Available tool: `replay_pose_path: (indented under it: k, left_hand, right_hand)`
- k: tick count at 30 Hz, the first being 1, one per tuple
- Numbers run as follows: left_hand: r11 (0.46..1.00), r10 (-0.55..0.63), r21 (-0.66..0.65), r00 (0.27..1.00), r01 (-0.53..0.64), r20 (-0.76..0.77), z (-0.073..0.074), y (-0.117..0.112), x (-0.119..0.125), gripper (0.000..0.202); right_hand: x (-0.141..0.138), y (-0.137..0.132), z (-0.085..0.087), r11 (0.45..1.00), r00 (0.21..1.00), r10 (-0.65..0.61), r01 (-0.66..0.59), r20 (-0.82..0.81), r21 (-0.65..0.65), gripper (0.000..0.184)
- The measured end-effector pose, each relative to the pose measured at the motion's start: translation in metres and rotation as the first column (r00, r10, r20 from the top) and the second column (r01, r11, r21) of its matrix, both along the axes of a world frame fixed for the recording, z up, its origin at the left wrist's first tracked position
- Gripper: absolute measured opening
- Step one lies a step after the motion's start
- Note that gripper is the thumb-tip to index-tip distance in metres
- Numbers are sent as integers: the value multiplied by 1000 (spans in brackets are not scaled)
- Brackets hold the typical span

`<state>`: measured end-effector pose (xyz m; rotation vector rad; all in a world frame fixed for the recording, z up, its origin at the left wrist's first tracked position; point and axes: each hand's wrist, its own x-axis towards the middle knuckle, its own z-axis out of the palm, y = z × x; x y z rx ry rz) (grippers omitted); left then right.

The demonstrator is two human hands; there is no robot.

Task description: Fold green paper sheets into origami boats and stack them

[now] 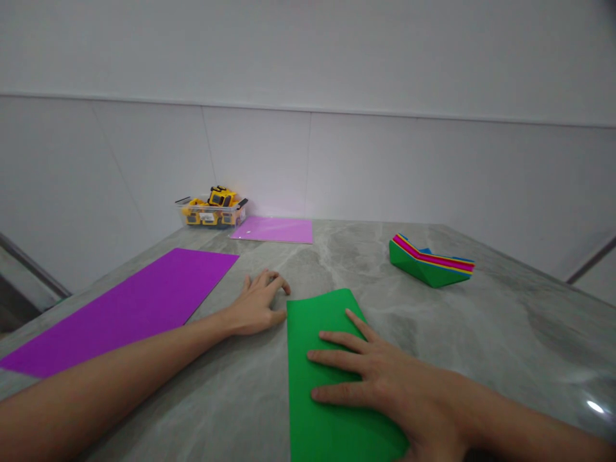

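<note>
A green sheet of paper [312,417] lies in front of me, its far edge curling slightly off the table. My right hand [370,369] rests on it with the fingers spread. Just left of the sheet's far left corner is my left hand [260,305], fingers apart and bent, its thumb at or near the paper's edge. Nothing shows in either hand. Under and beyond my left forearm lies a large purple sheet [139,301]. Farther back on the right sits a folded paper boat [430,263], green outside with yellow, pink and blue layers along its rim.
The grey marbled table [346,260] runs back to a white panelled wall [356,167]. At the back left stands a clear plastic box [212,215] holding yellow toy vehicles [224,196]. A pink sheet or pad [276,230] lies beside it.
</note>
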<state>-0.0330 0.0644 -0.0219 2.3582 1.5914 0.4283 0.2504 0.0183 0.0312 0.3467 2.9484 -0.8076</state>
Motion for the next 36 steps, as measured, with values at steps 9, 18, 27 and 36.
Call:
replay_pose_path:
  k: [9, 18, 27, 36]
  left_hand:
    - [1000, -14, 7, 1000, 14, 0, -1, 1, -1, 33]
    - [1000, 1, 3, 1000, -1, 0, 1, 0, 1, 32]
    - [986, 45, 163, 997, -35, -57, -7, -5, 7, 31]
    - [833, -539, 139, 842, 535, -7, 21, -43, 4, 13]
  right_hand:
    - [-1, 0, 0, 1000, 1000, 2, -2, -21, -2, 88]
    - [-4, -2, 1, 1000, 999, -6, 5, 38, 25, 84]
    - [-3, 2, -9, 984, 989, -141, 144, -32, 106, 83]
    - [-1, 6, -13, 969, 986, -164, 163, -6, 188, 83]
